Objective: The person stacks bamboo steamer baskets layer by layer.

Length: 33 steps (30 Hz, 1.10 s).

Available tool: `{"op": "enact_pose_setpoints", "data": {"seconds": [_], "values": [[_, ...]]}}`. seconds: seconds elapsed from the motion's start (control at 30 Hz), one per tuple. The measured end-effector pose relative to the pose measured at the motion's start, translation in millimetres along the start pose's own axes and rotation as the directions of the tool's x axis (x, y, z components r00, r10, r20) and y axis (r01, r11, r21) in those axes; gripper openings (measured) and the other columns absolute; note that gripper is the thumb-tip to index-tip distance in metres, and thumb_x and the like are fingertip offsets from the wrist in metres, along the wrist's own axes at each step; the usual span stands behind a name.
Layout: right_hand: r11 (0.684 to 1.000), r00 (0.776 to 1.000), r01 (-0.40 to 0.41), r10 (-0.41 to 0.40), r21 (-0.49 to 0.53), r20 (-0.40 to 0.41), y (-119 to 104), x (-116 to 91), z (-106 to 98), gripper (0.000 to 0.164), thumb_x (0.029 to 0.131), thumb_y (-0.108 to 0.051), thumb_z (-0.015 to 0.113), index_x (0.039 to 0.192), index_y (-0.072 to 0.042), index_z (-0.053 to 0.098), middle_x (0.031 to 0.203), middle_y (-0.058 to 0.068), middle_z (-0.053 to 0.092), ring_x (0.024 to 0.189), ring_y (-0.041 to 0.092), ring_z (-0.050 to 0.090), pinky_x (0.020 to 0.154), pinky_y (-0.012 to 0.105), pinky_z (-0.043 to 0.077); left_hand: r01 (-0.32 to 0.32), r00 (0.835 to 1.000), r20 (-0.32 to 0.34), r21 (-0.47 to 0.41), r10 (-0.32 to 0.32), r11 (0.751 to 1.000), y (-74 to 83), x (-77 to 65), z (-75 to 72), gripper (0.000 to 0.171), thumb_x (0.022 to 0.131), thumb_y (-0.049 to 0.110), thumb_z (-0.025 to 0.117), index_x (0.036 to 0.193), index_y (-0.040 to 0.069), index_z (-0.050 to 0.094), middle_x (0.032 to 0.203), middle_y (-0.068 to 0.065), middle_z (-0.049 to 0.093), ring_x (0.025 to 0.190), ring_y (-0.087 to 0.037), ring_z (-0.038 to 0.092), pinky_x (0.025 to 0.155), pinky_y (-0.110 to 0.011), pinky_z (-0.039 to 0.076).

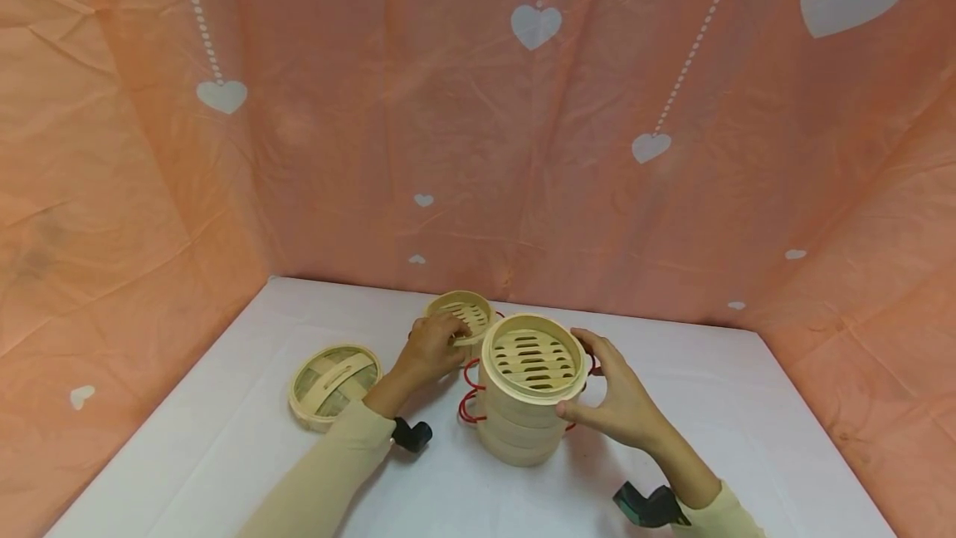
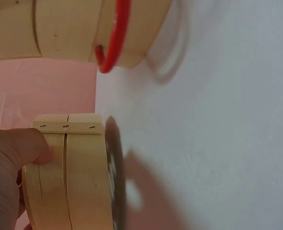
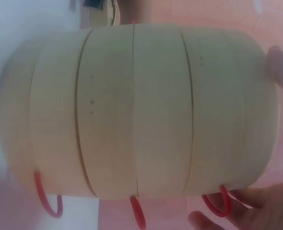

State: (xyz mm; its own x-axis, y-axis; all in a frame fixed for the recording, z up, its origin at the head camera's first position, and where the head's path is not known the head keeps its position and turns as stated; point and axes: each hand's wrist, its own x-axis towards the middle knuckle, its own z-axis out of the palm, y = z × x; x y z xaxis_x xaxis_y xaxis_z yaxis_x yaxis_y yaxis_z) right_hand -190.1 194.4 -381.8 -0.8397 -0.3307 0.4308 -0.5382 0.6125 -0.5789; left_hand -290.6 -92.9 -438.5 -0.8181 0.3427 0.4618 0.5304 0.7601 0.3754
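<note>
Tabletop (image 1: pixel 187 455) white, far edge slightly slanted. Orange-pink sheet (image 1: pixel 463 123) behind + both sides, wrinkled, w/ some vert. folds at back. Pale hearts (image 1: pixel 536 26) on it; upper ones at ends of dotted strings (image 1: pixel 200 21), biggest top R. Few small hearts (image 1: pixel 423 200) lower down, incl. 1 on L side nr tabletop edge. L & R wrist views: bits of same sheet + tabletop.
</note>
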Motion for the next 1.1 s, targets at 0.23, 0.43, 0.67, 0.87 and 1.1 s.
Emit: {"op": "enact_pose_setpoints", "data": {"seconds": [0.23,0.43,0.67,0.87,1.1], "values": [[1.0,1.0,0.0,0.0,0.006,-0.008,0.3,-0.5,0.4,0.09,0.064,-0.033,0.086,0.139,-0.007,0.043,0.128,0.004,0.055,0.113,0.013,0.048,0.085,0.032,0.047,-0.043,0.995,-0.091,0.041,0.047,0.998,4.8,-1.2,-11.5,0.022,0.069,0.009,0.074,0.091,0.013,0.07,0.088,-0.001,0.066,0.08,-0.02,0.06,0.081,-0.047,0.045],[1.0,1.0,-0.009,0.009,0.022,-0.004,0.2,-0.3,0.7,0.09,0.065,-0.033,0.086,0.14,-0.008,0.043,0.129,0.005,0.055,0.114,0.014,0.048,0.086,0.037,0.047,-0.043,0.987,-0.155,0.021,0.045,0.999,7.2,1.1,-25.5,0.023,0.07,0.011,0.076,0.092,0.012,0.071,0.082,-0.002,0.062,0.077,-0.02,0.056,0.082,-0.046,0.045],[0.998,1.0,-0.027,0.027,0.051,0.002,0.9,-0.7,1.5,0.09,0.065,-0.032,0.086,0.141,-0.009,0.042,0.13,0.005,0.054,0.115,0.014,0.049,0.086,0.039,0.047,-0.074,0.968,-0.242,-0.019,0.067,0.997,15.3,3.5,-45.0,0.021,0.071,0.008,0.073,0.092,0.01,0.071,0.087,-0.005,0.065,0.086,-0.025,0.059,0.08,-0.047,0.047],[0.997,0.999,-0.042,0.042,0.064,0.007,1.3,-1.0,1.4,0.09,0.066,-0.031,0.086,0.141,-0.011,0.042,0.129,0.004,0.055,0.115,0.013,0.049,0.087,0.04,0.046,-0.07,0.955,-0.291,-0.067,0.048,0.995,25.1,3.5,-59.0,0.024,0.069,0.006,0.072,0.092,0.008,0.07,0.09,-0.006,0.065,0.09,-0.027,0.06,0.081,-0.049,0.047],[0.996,0.999,-0.052,0.051,0.072,0.015,0.5,-0.8,1.0,0.089,0.067,-0.031,0.086,0.141,-0.01,0.042,0.13,0.004,0.055,0.115,0.015,0.049,0.086,0.039,0.047,-0.095,0.941,-0.335,-0.108,0.053,0.99,33.7,3.2,-70.1,0.023,0.068,0.004,0.072,0.091,0.008,0.071,0.091,-0.007,0.067,0.094,-0.028,0.061,0.089,-0.048,0.044]]}}
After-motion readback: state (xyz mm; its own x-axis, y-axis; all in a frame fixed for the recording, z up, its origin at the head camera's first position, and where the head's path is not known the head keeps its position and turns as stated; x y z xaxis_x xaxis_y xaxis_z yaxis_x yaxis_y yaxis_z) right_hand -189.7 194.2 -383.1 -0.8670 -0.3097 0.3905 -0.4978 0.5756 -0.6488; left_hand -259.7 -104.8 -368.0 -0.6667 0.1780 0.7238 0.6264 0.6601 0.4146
